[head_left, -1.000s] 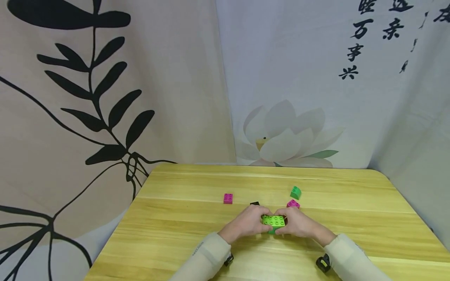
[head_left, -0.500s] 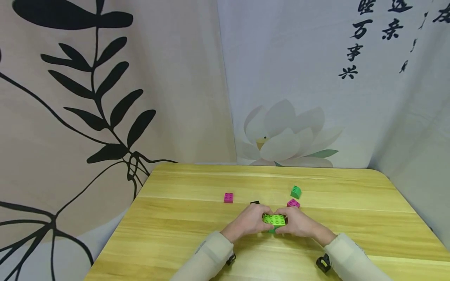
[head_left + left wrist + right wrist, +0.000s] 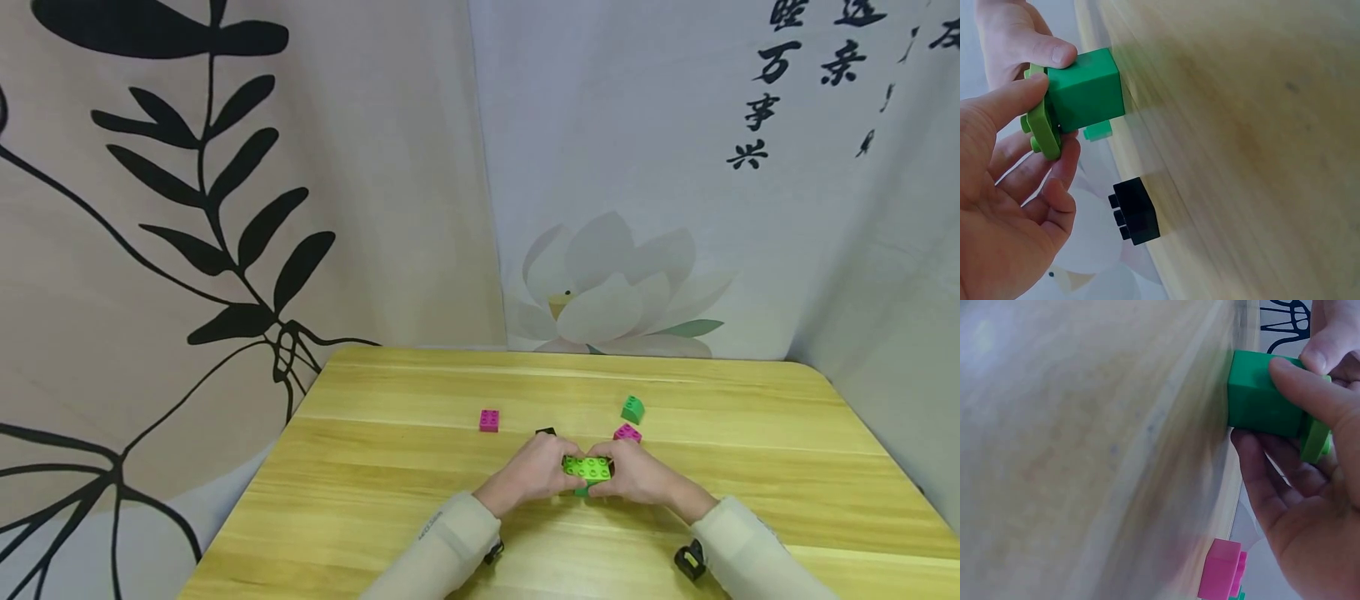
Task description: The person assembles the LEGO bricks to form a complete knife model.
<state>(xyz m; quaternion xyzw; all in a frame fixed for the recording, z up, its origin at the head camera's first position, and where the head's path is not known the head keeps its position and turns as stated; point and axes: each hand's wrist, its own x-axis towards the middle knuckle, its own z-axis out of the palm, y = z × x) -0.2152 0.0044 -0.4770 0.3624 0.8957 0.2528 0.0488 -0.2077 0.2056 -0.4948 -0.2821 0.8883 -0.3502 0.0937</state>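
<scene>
A lime-green flat toy brick (image 3: pixel 588 468) with studs sits against the top of a green block (image 3: pixel 1088 87), between both hands. In the left wrist view it looks slightly tilted, with a narrow dark gap at one side. My left hand (image 3: pixel 534 471) pinches the lime brick, thumb on its near edge and fingertips at the opposite edge. Opposite it, my right hand (image 3: pixel 643 473) grips the green block, its thumb pressed on one face and fingers on the other, as the right wrist view shows. The block's lower end is at or close to the tabletop.
Behind the left hand lies a black brick (image 3: pixel 1135 212). One pink brick (image 3: pixel 489 420) is farther left, another pink brick (image 3: pixel 1219 570) just behind the right hand. A green brick with a curved side (image 3: pixel 632 409) lies beyond it on the wooden table (image 3: pixel 390 500), which meets a curtain.
Both hands keep their hold in nearly the same place. The head view has shifted slightly, and a little less of the green block shows below the lime brick.
</scene>
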